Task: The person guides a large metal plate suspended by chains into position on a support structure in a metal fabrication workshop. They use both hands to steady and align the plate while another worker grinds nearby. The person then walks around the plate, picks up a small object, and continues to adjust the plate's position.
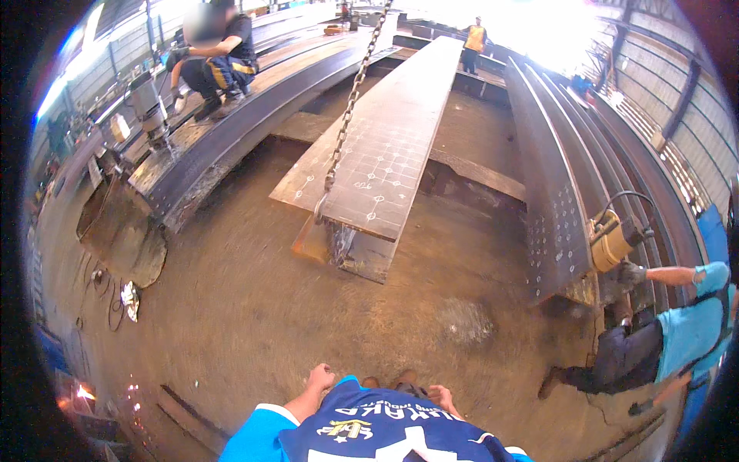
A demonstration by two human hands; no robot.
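My left hand (321,376) hangs by my side above the floor, its fingers curled in with nothing visible in them. Close to my other hip is my right hand (441,396); its fingers are mostly hidden, and whether it is open or closed does not show. Neither hand touches the steel beam (385,142) in front of me. Chalked circles and lines mark the beam's top plate. A chain (350,108) runs down to a hook (320,209) at the beam's near end.
At right, a person in light blue (689,331) handles a yellow drilling machine (610,242) on a steel beam (550,208). Another person (223,61) crouches on the left beam (231,131) near a drill (148,108). Sparks (85,394) fly at lower left. Someone in an orange vest (476,38) stands far back.
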